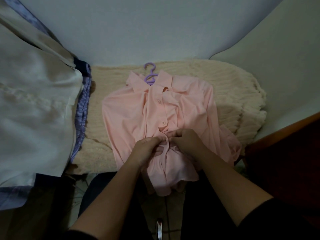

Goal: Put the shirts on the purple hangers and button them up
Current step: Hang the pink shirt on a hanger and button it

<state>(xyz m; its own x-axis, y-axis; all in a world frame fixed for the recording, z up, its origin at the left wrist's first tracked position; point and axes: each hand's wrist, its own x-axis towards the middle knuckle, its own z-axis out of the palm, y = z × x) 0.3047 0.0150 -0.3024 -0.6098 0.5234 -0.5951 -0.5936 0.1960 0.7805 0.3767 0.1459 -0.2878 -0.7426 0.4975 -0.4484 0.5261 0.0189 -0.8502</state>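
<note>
1. Your left hand (149, 149) and right hand (186, 141) meet fingertip to fingertip on the front placket of the pale pink button-up shirt (161, 122), each pinching a fold of the fabric just below the second visible button – both grips are closed on the cloth.
2. Above your hands, two buttons on the shirt's placket sit fastened, and the collar lies spread open at the top.
3. The lilac plastic hanger (150, 74) is inside the shirt; only its hook and neck stick out past the collar.
4. The shirt lies flat, front up, on the cream ribbed fleece blanket (233, 94), its hem bunched and hanging over the blanket's near edge – toward you.
5. Left of the shirt, a purple striped garment (83, 108) lies along the blanket's edge, partly under a white cloth (34, 101).
</note>
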